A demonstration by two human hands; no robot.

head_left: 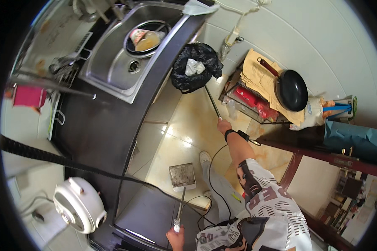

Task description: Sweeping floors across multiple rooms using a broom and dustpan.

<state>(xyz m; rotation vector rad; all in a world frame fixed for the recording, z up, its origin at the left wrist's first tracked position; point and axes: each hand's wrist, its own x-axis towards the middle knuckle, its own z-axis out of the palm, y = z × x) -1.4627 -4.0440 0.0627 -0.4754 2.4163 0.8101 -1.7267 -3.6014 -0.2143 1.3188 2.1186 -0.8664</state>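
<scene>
Dustpan (182,175) shows between the dark counter (98,125) and a shoe (204,157), its handle (182,203) clasped in the left hand (176,239), while the right hand (224,125) grips a rod (212,101) reaching toward the black bag (181,78), which a hard sideways push could tip, spilling its crumpled white paper (194,67).

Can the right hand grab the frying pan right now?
Probably not without letting go of something: the right hand already has its grip around a stick. Otherwise the way looks fairly free, because the frying pan lies uncovered on brown paper, with its handle sticking out.
</scene>
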